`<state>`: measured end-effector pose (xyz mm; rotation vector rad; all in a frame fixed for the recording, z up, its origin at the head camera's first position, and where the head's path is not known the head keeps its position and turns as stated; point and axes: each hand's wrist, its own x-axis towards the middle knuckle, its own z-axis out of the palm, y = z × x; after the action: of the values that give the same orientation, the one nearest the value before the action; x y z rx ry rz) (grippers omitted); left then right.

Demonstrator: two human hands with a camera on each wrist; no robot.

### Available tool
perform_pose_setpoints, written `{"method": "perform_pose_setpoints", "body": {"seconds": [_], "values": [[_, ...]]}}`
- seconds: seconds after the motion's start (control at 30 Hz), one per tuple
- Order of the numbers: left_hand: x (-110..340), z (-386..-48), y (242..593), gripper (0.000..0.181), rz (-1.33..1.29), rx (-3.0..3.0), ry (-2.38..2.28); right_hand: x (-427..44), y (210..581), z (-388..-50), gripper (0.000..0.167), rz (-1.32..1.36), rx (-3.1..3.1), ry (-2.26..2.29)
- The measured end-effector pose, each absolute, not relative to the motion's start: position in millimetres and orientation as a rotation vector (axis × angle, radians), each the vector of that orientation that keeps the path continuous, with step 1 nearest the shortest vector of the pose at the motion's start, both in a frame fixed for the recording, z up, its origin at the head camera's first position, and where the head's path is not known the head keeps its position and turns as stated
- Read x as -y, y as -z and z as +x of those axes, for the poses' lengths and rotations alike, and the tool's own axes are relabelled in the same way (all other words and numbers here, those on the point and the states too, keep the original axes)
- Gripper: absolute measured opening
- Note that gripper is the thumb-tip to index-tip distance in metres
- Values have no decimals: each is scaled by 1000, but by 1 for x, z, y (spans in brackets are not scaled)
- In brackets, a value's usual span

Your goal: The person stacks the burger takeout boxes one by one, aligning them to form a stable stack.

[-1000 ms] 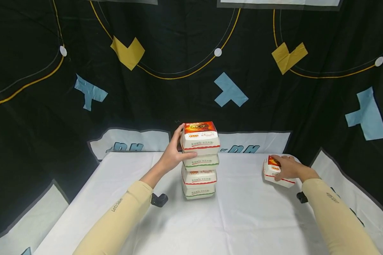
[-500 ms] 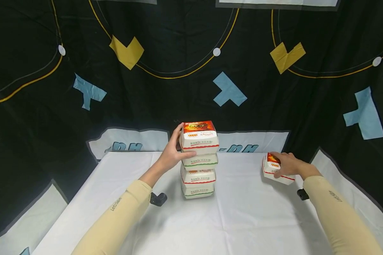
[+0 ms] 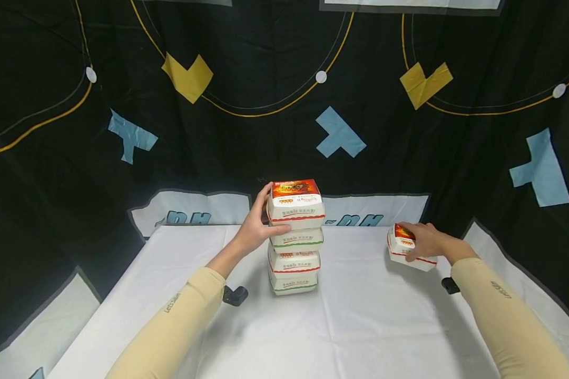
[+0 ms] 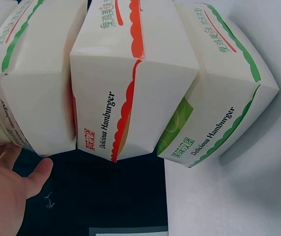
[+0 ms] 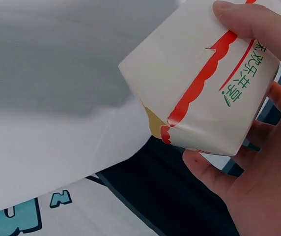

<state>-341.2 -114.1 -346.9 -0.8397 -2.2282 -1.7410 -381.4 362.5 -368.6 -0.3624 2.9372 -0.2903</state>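
Several paper hamburger boxes stand in a stack in the middle of the table (image 3: pixel 360 316), with red-trimmed and green-trimmed boxes alternating. My left hand (image 3: pixel 253 231) grips the top red-trimmed hamburger box (image 3: pixel 296 210) from its left side, thumb across the front. In the left wrist view, fingertips (image 4: pixel 41 176) show behind the upper boxes; the thumb is out of sight. To the right, my right hand (image 3: pixel 429 242) holds another red-trimmed hamburger box (image 3: pixel 400 247), slightly tilted and apparently just above the cloth. The right wrist view shows this box (image 5: pixel 194 83) between thumb and fingers.
Lower in the stack are a green-trimmed box (image 3: pixel 297 240), a red-trimmed one (image 3: pixel 294 263) and a green-trimmed bottom box (image 3: pixel 294 284). A black curtain (image 3: pixel 265 147) with coloured paper pieces hangs behind the table. Dark wrist devices (image 3: pixel 235 296) show beside both forearms.
My right hand has raised its hamburger box a little and shifted it slightly left. The left hand and the stack have stayed in place.
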Motion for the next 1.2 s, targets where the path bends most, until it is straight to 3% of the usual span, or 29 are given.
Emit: {"method": "perform_pose_setpoints", "body": {"seconds": [1.2], "values": [[115, -340, 347, 104, -824, 2243, 1721, -313, 301, -378, 103, -551, -2968, 272]]}}
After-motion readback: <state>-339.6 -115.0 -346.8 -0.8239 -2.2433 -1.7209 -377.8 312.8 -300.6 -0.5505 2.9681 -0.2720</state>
